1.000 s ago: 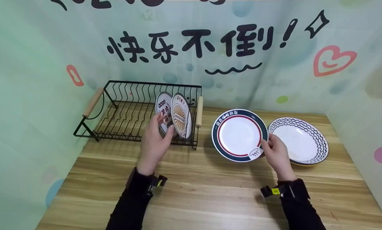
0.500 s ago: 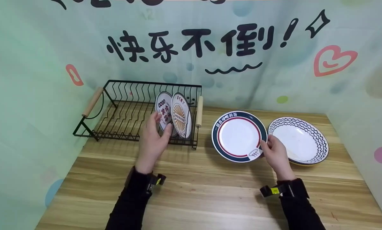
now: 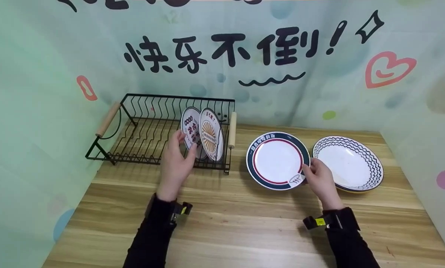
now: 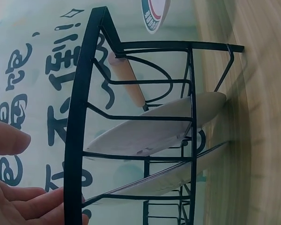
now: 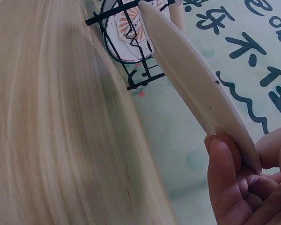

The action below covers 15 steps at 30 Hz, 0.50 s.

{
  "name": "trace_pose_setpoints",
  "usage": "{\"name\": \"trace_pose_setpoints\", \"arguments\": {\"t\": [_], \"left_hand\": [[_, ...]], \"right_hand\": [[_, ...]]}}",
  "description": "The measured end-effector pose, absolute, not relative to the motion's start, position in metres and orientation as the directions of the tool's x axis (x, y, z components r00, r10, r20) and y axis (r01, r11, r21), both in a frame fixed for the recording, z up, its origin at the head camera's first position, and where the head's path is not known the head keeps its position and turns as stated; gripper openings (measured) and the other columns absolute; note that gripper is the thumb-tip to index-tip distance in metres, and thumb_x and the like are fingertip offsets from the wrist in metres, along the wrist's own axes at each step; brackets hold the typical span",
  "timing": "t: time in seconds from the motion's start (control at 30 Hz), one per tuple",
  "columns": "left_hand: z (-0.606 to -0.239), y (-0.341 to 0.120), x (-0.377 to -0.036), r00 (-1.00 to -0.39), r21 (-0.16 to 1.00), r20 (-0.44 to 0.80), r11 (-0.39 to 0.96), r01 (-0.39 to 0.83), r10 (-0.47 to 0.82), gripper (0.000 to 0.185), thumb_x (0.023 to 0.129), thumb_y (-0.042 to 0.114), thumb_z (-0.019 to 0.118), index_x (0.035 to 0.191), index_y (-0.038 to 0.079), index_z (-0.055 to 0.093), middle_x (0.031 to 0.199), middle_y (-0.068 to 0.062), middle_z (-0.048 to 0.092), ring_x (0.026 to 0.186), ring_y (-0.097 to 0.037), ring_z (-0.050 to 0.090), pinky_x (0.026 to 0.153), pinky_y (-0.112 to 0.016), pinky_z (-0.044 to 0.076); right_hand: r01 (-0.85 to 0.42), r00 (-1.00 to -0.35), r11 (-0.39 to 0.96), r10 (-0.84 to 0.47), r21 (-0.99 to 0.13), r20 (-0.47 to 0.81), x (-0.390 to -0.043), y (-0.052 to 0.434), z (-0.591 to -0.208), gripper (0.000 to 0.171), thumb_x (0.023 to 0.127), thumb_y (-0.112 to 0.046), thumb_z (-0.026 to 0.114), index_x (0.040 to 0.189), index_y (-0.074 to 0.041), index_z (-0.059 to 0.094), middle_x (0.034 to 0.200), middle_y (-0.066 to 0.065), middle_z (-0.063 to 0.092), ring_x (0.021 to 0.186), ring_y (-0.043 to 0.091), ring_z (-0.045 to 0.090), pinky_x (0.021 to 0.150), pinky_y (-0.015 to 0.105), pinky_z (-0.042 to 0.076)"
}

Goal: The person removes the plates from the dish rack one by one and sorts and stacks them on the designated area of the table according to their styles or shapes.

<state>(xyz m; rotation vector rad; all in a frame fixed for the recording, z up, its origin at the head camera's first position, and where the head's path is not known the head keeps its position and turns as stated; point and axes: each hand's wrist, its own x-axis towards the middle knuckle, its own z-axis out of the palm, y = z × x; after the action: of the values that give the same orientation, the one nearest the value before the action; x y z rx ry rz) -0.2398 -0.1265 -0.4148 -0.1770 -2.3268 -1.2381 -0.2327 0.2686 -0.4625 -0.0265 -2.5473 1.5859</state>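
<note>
My right hand (image 3: 309, 173) pinches the near rim of a white plate with a navy and red border (image 3: 277, 160) and holds it tilted above the wooden table (image 3: 245, 230). The right wrist view shows that plate (image 5: 192, 79) edge-on, with the thumb (image 5: 225, 159) on its rim. My left hand (image 3: 184, 146) hovers with relaxed, straight fingers at the front of a black wire dish rack (image 3: 148, 111). Two small printed plates stand upright in it, one with lettering (image 3: 190, 128) and one with an orange sunburst (image 3: 211, 134). I cannot tell whether the left hand touches the lettered plate.
A white plate with a black wavy rim (image 3: 351, 163) lies on the table at the right, just behind my right hand. The rack has wooden handles (image 3: 232, 130) at both ends and bare slots on its left side. Printed backdrop walls close in the table.
The right hand has lowered the navy-rimmed plate a little and brought it slightly left. The left hand has crept up and left toward the rack.
</note>
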Motion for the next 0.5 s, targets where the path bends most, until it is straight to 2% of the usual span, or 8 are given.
{"name": "trace_pose_setpoints", "arguments": {"t": [0.27,0.5], "left_hand": [[-0.4152,-0.1313,-0.2435,-0.872,0.717,0.480,0.617,0.324,-0.099,0.058,0.094,0.018,0.066,0.139,-0.010,0.041,0.131,-0.026,0.056,0.118,-0.039,0.055,0.105,-0.048,0.042],[-0.4141,-0.1360,-0.2470,-0.866,0.675,0.494,0.664,0.323,-0.080,0.058,0.094,0.019,0.066,0.138,-0.010,0.043,0.127,-0.026,0.057,0.116,-0.038,0.055,0.102,-0.048,0.045]], "right_hand": [[-0.056,-0.993,0.421,0.073,-0.905,0.096,-0.2340,0.2696,-0.4637,0.026,0.100,-0.005,0.050,0.115,0.015,0.053,0.085,0.022,0.068,0.059,0.007,0.062,0.055,0.029,0.058],[-0.050,-0.995,0.459,0.051,-0.887,0.083,-0.2390,0.2702,-0.4659,0.026,0.100,-0.006,0.050,0.115,0.016,0.053,0.087,0.023,0.068,0.061,0.007,0.062,0.057,0.031,0.059]]}}
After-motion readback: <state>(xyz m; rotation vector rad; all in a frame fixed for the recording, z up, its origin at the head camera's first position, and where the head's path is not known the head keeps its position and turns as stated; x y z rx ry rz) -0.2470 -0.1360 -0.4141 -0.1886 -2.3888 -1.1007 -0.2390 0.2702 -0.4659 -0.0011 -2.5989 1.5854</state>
